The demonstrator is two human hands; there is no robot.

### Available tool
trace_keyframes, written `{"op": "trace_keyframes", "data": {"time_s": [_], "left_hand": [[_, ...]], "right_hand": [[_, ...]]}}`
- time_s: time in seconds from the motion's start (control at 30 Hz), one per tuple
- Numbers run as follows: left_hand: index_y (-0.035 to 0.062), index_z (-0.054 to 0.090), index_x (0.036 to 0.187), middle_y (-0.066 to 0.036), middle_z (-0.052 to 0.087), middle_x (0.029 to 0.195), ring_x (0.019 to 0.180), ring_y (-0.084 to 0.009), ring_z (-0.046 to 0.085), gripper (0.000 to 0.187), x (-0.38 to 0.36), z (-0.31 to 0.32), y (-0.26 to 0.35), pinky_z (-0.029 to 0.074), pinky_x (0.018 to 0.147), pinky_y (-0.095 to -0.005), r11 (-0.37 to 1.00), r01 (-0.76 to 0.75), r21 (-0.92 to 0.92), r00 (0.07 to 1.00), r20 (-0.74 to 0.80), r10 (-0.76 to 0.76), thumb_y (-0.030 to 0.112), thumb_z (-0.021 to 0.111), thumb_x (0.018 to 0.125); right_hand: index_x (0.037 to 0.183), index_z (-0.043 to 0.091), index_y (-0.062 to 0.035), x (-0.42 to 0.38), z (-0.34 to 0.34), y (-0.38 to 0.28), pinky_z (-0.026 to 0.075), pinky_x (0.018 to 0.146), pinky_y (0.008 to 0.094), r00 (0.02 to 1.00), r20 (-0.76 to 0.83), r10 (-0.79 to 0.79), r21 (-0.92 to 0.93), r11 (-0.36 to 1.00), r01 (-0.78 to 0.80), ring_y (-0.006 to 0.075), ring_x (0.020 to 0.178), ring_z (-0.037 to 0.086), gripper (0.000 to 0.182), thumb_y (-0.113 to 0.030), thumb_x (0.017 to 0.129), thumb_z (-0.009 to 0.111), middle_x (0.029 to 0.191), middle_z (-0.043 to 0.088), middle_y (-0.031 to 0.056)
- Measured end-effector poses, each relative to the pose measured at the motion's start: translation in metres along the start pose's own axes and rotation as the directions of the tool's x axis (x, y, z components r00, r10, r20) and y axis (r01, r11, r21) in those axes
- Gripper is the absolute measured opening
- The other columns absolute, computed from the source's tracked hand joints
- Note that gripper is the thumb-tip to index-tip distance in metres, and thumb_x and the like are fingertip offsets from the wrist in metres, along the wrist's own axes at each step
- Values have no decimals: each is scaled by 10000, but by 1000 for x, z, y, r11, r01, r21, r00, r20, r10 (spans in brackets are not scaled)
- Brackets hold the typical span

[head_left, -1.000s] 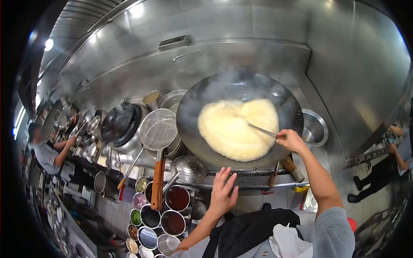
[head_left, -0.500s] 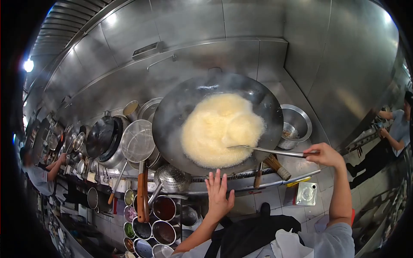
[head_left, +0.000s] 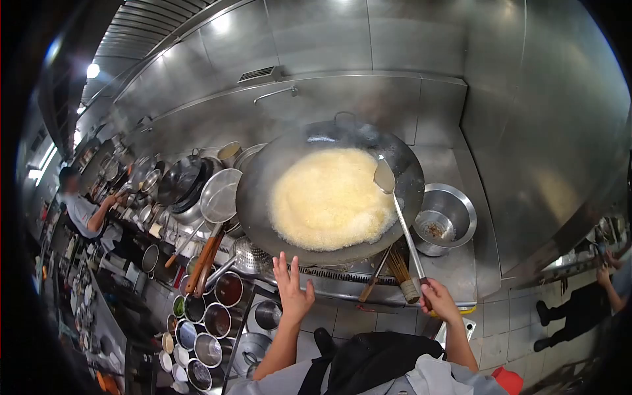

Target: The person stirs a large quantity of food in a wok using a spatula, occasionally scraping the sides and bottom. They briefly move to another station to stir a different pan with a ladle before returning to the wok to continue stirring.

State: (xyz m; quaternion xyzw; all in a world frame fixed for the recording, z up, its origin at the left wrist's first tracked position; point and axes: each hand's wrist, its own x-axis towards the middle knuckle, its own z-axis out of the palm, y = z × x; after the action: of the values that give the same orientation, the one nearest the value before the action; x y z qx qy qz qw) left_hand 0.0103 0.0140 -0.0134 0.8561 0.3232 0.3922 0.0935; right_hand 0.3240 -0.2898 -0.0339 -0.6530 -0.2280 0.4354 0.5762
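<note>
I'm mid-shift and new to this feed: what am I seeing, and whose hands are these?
There's no machine: these are one person's bare hands, filmed by a camera on that person's head, looking forward and down. The right hand grips a long-handled metal utensil, its head over the big wok of pale, foamy contents. The left hand is open, apparently holding nothing. Right of the wok stands a metal bowl; in front lies a brush. On the left, a mesh strainer sits close by.

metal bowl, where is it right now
In the head view, the metal bowl sits on the steel counter, just right of the wok.
</note>
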Motion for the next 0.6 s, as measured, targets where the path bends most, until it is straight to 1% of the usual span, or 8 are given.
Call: {"op": "trace_keyframes", "data": {"time_s": [0.03, 0.07, 0.13, 0.23, 0.3, 0.37, 0.47, 0.6], "left_hand": [[71, 411, 1681, -308, 256, 1776, 1647, -580, 190, 898, -1, 2, 1, 210, 1308, -704, 1000, 8, 16, 1000, -6, -8, 55, 741, 846], [68, 413, 1680, -297, 260, 1780, 1653, -569, 189, 906, -2, 3, 1, 213, 1322, -671, 999, 11, 34, 1000, -9, -11, 26, 740, 836], [66, 436, 1666, -267, 284, 1783, 1661, -541, 205, 896, 0, 2, 8, 231, 1340, -610, 998, 27, 49, 999, -22, -26, -24, 733, 826], [68, 476, 1632, -275, 314, 1759, 1641, -549, 244, 840, 1, 6, 15, 250, 1328, -630, 998, 41, 50, 998, -58, -38, 3, 722, 832], [70, 483, 1626, -270, 321, 1758, 1639, -548, 247, 840, 0, 9, 20, 255, 1328, -623, 997, 57, 54, 996, -78, -53, -9, 720, 824], [74, 488, 1624, -265, 324, 1759, 1641, -542, 249, 839, 0, 10, 24, 256, 1328, -624, 996, 80, 50, 993, -96, -75, -11, 717, 822], [78, 492, 1621, -261, 321, 1763, 1642, -537, 252, 839, -4, 13, 27, 256, 1327, -623, 992, 106, 62, 988, -118, -98, -12, 721, 819], [78, 502, 1619, -260, 311, 1772, 1643, -532, 256, 834, -4, 18, 26, 247, 1333, -606, 991, 113, 72, 986, -135, -103, -9, 727, 821]], "right_hand": [[1383, 627, -84, 2, 3, -1, 445, 486, 260, 1000, 23, -9, 29, 1000, 8, 91, 539, 568, 357, -354, 1149, 624, 744, 627, 3], [1333, 634, -84, 5, 0, -3, 440, 480, 260, 999, 43, -20, 60, 998, 18, 90, 536, 562, 313, -342, 1157, 609, 728, 613, -3], [1314, 637, -85, 13, -12, -5, 432, 477, 258, 998, 50, -37, 53, 998, 34, 86, 534, 556, 292, -330, 1157, 608, 722, 609, -5], [1281, 642, -84, 21, -31, -17, 420, 473, 255, 997, 51, -57, 25, 998, 56, 78, 532, 545, 258, -307, 1153, 616, 718, 604, -9], [1267, 645, -82, 24, -40, -23, 416, 472, 255, 996, 63, -63, 4, 998, 63, 76, 531, 540, 244, -294, 1148, 625, 720, 603, -11], [1221, 632, -85, 25, -48, -26, 433, 495, 271, 991, 110, -78, -62, 994, 86, 89, 545, 565, 231, -305, 1155, 611, 721, 618, -9], [1206, 629, -84, 29, -55, -24, 432, 495, 269, 987, 136, -91, -56, 993, 100, 84, 542, 561, 223, -300, 1152, 620, 717, 617, -11], [1270, 645, -61, 31, -61, -12, 423, 482, 262, 984, 154, -93, -10, 995, 96, 79, 538, 537, 246, -269, 1138, 647, 730, 605, -3]]}}
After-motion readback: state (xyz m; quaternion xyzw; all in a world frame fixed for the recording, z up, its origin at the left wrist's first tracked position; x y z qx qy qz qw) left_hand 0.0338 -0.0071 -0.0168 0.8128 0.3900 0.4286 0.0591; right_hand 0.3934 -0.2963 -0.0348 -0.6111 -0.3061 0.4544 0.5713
